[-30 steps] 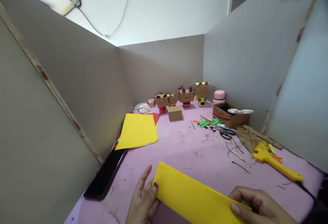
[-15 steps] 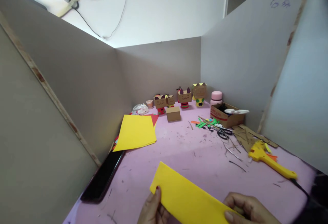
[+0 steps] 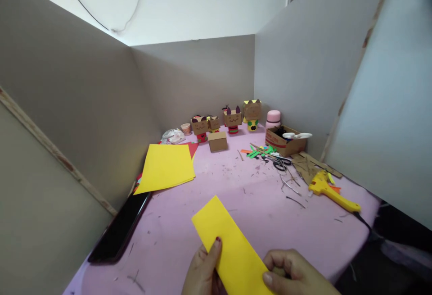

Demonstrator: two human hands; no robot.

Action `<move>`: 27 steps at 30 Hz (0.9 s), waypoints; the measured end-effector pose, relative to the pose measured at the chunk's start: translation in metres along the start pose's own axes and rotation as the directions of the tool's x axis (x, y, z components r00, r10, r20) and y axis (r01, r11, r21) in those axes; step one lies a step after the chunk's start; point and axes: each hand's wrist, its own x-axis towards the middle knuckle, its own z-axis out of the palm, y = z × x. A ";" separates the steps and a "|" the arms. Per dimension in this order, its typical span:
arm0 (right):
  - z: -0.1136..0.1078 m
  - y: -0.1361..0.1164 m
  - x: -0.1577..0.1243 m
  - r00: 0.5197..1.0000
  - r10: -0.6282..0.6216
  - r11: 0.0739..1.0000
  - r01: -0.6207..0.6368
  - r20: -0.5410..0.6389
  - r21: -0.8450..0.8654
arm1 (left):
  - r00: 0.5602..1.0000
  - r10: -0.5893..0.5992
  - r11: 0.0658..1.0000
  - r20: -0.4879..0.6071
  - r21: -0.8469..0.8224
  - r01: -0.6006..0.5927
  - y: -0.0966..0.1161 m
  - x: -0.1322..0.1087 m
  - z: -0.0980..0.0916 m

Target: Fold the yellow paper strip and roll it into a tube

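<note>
Yellow strip [image 3: 227, 241] held flat over pink table [image 3: 263, 214] at near edge, pinched by left hand [image 3: 204, 272] and right hand [image 3: 293, 277], yellow sheets [image 3: 166, 167] lying well apart at left.

Four box figures [image 3: 232, 118], two yellow papers [image 3: 167, 166], one glue gun [image 3: 332, 191], one phone [image 3: 118, 232]

free: pink mat [image 3: 259, 209] centre | blocked: yellow strip [image 3: 226, 236] near edge, phone [image 3: 118, 234] left, glue gun [image 3: 332, 192] right, figures [image 3: 232, 118] behind
</note>
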 end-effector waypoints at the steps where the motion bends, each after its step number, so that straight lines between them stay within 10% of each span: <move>1: 0.001 -0.001 0.000 0.999 -0.001 1.000 0.001 -0.033 0.005 | 1.000 -0.019 1.000 -0.002 0.024 0.019 -0.002 -0.001 0.001; 19: 0.001 -0.002 -0.003 0.984 0.173 0.956 -0.176 0.035 0.235 | 0.996 0.038 0.982 -0.076 0.190 -0.023 0.011 0.016 -0.004; 27: 0.006 0.006 -0.003 0.996 0.071 0.970 -0.058 -0.046 0.235 | 0.982 -0.076 0.984 0.172 0.173 0.046 -0.017 0.002 0.002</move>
